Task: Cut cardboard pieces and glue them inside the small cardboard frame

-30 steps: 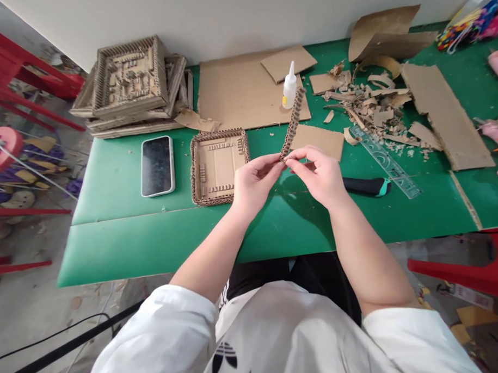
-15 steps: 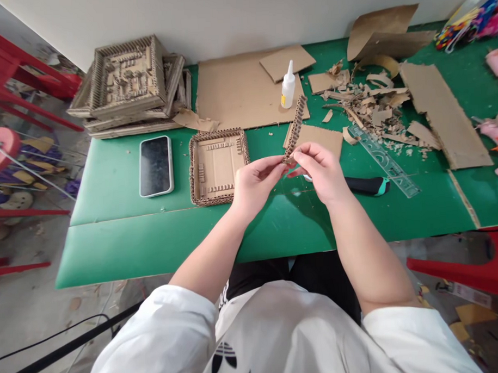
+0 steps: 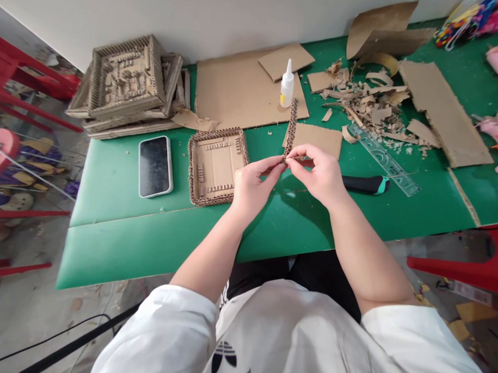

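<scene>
Both my hands pinch the low end of a cardboard strip point(image 3: 290, 126): my left hand point(image 3: 255, 182) from 9 o'clock, my right hand point(image 3: 319, 173) from 3 o'clock, fingertips closed tight on it. The strip is up in the air over the green table point(image 3: 120, 234), pointing to 12 o'clock, toward the glue point(image 3: 287, 86). At 9 o'clock of my hands lies an open tray point(image 3: 218, 165) with only a few little walls inside, so I think plenty is left to do. A pile of done trays point(image 3: 126, 82) sits at 10 o'clock. Since half a second ago the strip has dropped a bit and my fingers sit closer together.
</scene>
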A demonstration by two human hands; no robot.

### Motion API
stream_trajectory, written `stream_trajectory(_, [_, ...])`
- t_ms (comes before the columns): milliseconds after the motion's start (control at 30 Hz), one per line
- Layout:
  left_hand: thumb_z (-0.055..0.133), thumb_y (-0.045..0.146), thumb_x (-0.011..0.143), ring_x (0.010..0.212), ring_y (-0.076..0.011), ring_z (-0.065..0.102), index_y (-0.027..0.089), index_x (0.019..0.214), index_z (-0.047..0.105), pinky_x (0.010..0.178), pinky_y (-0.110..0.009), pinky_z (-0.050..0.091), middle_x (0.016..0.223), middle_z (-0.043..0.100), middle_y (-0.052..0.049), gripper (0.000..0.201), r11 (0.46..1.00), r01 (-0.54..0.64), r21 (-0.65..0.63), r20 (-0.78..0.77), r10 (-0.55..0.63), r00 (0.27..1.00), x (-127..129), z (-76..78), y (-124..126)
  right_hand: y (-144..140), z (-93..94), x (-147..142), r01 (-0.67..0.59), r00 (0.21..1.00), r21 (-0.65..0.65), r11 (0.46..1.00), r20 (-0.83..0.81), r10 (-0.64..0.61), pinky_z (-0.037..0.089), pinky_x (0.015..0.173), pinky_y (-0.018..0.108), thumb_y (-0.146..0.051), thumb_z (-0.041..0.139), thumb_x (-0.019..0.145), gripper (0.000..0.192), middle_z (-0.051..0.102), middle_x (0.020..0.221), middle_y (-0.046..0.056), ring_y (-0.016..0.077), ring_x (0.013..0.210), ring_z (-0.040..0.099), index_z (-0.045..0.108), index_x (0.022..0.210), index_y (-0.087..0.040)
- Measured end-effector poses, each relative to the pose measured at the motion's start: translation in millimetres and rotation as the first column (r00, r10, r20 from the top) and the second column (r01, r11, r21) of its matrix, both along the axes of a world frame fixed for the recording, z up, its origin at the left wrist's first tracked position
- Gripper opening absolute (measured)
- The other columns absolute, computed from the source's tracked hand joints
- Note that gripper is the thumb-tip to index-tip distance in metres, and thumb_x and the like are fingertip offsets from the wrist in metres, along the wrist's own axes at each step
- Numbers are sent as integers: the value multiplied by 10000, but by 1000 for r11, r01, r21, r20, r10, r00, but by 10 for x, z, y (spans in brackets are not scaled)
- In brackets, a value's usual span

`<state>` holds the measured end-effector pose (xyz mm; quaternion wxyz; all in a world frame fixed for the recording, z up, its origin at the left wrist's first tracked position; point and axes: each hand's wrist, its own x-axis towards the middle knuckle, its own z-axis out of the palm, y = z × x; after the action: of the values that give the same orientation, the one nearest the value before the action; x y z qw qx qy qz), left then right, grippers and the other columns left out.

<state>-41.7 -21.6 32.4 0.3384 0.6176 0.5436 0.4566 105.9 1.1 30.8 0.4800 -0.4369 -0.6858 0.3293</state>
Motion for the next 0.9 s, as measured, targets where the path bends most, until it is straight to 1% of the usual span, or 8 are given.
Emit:
stream_trajectory(67, [621, 301, 796, 816, -158, 698, 194, 955, 714, 775, -256, 556, 889, 738, -19, 214, 998, 51, -45, 100, -46, 994, -11, -2, 6, 16, 8, 26, -55, 997, -134, 989, -68, 46, 522, 635, 240, -249, 580, 782, 50, 640, 745, -22, 102, 671, 609, 600, 787, -204])
stream_trajectory(167, [635, 309, 783, 803, -163, 700, 178, 953, 710, 783, -274, 565, 869, 738, -28, 227, 991, 108, -81, 224, -87, 971, -20, 6, 12, 39, 11, 48, -131, 978, -284, 950, -192, 78, 510, 610, 237, -290, 597, 771, 88, 615, 698, -29, 100, 644, 599, 593, 784, -203])
stream_trajectory(333, [665, 323, 755, 790, -174, 698, 159, 930, 706, 784, -306, 568, 856, 735, -38, 243, 982, 147, -116, 307, -105, 946, -20, 45, 16, 66, 40, 61, -253, 904, -405, 879, -421, 66, 513, 630, 235, -277, 619, 729, 102, 564, 645, -47, 79, 605, 573, 553, 721, -199])
stream_trajectory(433, [669, 337, 750, 773, -174, 697, 158, 930, 704, 774, -309, 569, 823, 734, -36, 256, 981, 145, -128, 310, -99, 946, -24, 39, 16, 76, 60, 76, -267, 872, -429, 863, -489, 27, 509, 611, 222, -258, 616, 717, 99, 541, 615, -53, 64, 570, 541, 541, 700, -195])
stream_trajectory(533, [656, 323, 764, 786, -165, 695, 172, 931, 705, 780, -291, 566, 844, 733, -29, 231, 988, 123, -90, 271, -95, 958, -24, 1, 13, 78, 60, 84, -269, 861, -432, 861, -509, 14, 515, 603, 228, -261, 616, 711, 101, 561, 640, -43, 73, 592, 557, 542, 713, -192])
stream_trajectory(633, [632, 314, 786, 849, -164, 689, 189, 981, 695, 815, -284, 556, 944, 725, -35, 240, 994, 107, -35, 235, -96, 967, -17, -35, 11, 70, 52, 74, -266, 881, -414, 870, -472, 45, 527, 612, 247, -280, 618, 710, 118, 582, 669, -35, 87, 608, 576, 538, 727, -196])
stream_trajectory(733, [637, 332, 781, 916, -175, 676, 192, 1067, 666, 840, -285, 548, 1023, 709, -49, 320, 992, 119, -40, 212, -108, 971, -11, -42, 14, 59, 44, 56, -249, 917, -388, 888, -390, 87, 532, 623, 254, -282, 617, 716, 113, 588, 675, -34, 94, 620, 585, 547, 745, -199])
stream_trajectory(900, [618, 326, 791, 841, -160, 682, 189, 980, 702, 775, -256, 546, 950, 726, -37, 249, 997, 60, -42, 91, -56, 994, -11, -19, 24, 60, 35, 45, -275, 917, -368, 888, -379, 127, 541, 650, 261, -294, 605, 733, 111, 597, 683, -29, 92, 639, 582, 568, 764, -194])
